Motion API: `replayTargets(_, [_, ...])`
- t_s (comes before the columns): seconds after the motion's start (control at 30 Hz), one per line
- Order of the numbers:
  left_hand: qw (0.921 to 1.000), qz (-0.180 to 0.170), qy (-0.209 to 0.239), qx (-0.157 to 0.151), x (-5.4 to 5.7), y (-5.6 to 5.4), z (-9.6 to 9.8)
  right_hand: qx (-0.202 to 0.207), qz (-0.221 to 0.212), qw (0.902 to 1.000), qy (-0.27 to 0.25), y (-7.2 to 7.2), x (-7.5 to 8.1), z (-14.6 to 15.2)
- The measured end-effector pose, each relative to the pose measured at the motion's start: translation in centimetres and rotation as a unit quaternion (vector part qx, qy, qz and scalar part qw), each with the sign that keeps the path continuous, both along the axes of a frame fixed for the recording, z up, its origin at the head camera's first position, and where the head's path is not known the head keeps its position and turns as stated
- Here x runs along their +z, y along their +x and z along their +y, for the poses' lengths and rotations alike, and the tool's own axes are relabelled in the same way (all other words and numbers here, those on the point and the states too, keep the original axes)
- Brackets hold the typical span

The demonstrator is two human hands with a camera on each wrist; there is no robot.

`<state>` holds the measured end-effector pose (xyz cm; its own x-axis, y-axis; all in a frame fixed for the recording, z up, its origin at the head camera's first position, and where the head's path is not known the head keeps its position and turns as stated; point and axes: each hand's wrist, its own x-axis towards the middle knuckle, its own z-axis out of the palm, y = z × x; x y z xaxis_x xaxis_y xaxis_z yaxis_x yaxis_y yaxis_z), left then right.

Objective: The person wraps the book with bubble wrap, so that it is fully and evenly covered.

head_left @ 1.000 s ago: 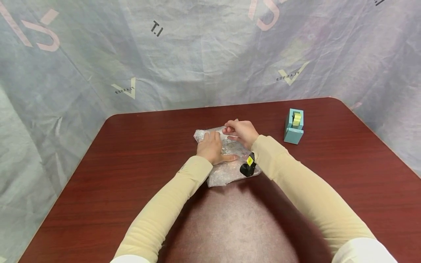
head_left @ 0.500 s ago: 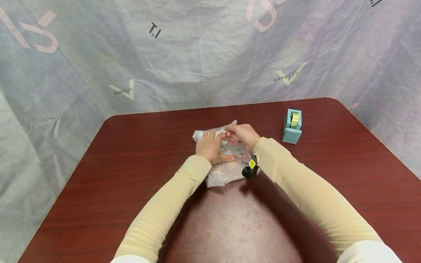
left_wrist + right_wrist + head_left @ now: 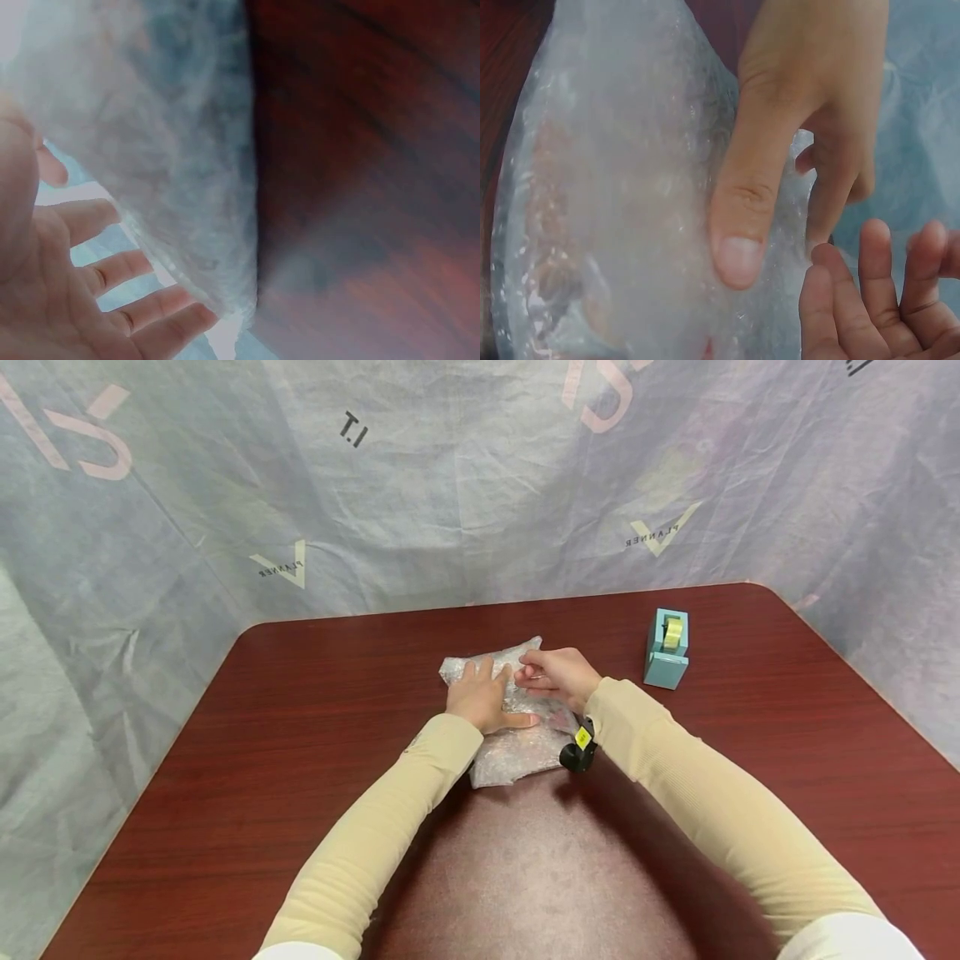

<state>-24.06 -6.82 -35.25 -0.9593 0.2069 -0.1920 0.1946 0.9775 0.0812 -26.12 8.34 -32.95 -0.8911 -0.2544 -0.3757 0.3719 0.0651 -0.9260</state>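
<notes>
A bubble-wrap package (image 3: 510,756) lies on the table, with a reddish patch showing faintly through it. My left hand (image 3: 480,697) presses flat on its upper left part, fingers spread and thumb stretched to the right. In the right wrist view that left thumb (image 3: 742,225) rests on the bubble wrap (image 3: 630,172). Over the package's upper right side is my right hand (image 3: 561,675), its fingers bent and thumb close to the index finger. Whether anything thin lies between those fingertips is not visible. The right-hand fingers (image 3: 877,277) appear just beside the left hand.
A light-blue tape dispenser (image 3: 667,647) with a yellowish roll stands at the right rear of the dark red table (image 3: 337,693). A grey printed curtain (image 3: 465,485) hangs behind the table and along its sides.
My right hand has shifted slightly right and toward me, uncovering more of the package's upper right corner. The left hand stays pressed in place.
</notes>
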Motion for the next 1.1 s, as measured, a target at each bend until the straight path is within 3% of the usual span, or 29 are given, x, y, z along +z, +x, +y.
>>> replayTargets(0.37, [0.9983, 0.038, 0.043, 0.007, -0.55, 0.02, -0.31, 0.003, 0.009, 1.0, -0.002, -0.01, -0.27, 0.18])
replayTargets(0.6, [0.9989, 0.036, 0.029, 0.0, -0.4, 0.2, -0.15, 0.006, 0.007, 1.0, -0.003, 0.03, -0.24, 0.2])
replayTargets(1.1, [0.9992, 0.035, 0.017, -0.004, -0.54, 0.01, -0.12, 0.052, -0.046, 0.9935, 0.09, 0.54, -0.08, 0.88])
